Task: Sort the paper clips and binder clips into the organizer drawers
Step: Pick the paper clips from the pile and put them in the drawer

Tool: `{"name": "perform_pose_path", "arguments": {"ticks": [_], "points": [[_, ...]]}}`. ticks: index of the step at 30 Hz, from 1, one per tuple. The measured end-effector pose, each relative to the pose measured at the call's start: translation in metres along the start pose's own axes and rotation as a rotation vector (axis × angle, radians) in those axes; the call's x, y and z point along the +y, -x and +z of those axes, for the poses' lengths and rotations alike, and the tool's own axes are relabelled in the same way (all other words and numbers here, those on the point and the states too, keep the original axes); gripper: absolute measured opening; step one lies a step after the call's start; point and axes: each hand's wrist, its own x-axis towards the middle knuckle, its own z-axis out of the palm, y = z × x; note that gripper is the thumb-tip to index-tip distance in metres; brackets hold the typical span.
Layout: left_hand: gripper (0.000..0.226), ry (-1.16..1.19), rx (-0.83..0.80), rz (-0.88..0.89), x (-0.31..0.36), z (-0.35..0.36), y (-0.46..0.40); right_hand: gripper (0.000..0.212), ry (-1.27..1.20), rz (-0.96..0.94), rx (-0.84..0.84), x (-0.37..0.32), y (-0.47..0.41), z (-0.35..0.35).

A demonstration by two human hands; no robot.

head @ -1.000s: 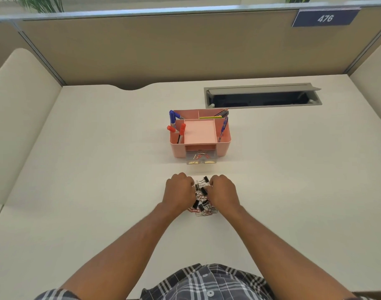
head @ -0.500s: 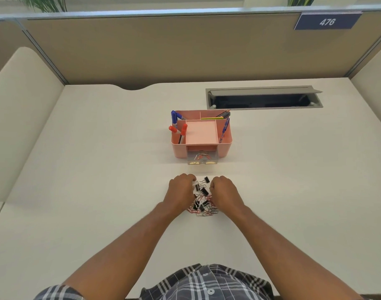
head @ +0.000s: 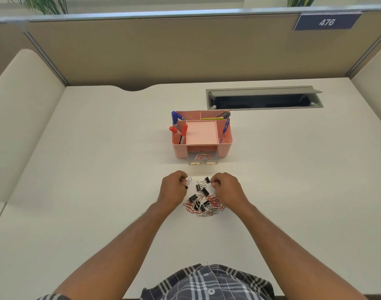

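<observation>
A heap of red and silver paper clips and black binder clips [head: 202, 201] lies on the desk between my hands. My left hand [head: 173, 188] has its fingers curled and pinches a binder clip [head: 187, 183] at the heap's left edge. My right hand [head: 225, 187] is curled too and pinches another black binder clip [head: 207, 180] at the heap's far right. Beyond them stands the pink organizer [head: 201, 135], its clear drawer [head: 203, 159] pulled out at the front with a few clips inside.
Blue and red markers and pens stand in the organizer's side slots. A grey cable hatch [head: 264, 98] is sunk into the desk at the back right. Partition walls close off the back and both sides.
Both hands have drawn apart from the middle of the heap, each coming away with a binder clip pinched at its far edge.
</observation>
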Motion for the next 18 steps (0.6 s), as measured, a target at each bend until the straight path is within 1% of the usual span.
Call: {"name": "perform_pose_path", "arguments": {"ticks": [3,6,9,11,14,18], "points": [[0.023,-0.141,0.007,0.046,-0.003,-0.003,0.0,0.018,0.006,0.008,-0.003,0.003,0.002,0.002],[0.025,-0.308,0.045,0.158,-0.004,-0.001,0.002,0.021,0.037,-0.022,0.0,0.005,0.004,0.004],[0.022,-0.378,0.059,0.28,-0.003,0.005,0.007,0.028,0.11,-0.122,-0.031,0.001,0.005,0.007],[0.018,-0.41,0.041,0.326,-0.001,0.011,0.01,0.026,0.189,-0.199,-0.051,-0.001,0.003,0.011],[0.014,-0.487,0.025,0.343,0.001,0.019,0.015,0.02,0.273,-0.247,-0.047,-0.001,0.004,0.016],[0.015,-0.563,-0.01,0.335,0.001,0.022,0.016,0.013,0.269,-0.24,-0.02,0.003,0.005,0.018]]}}
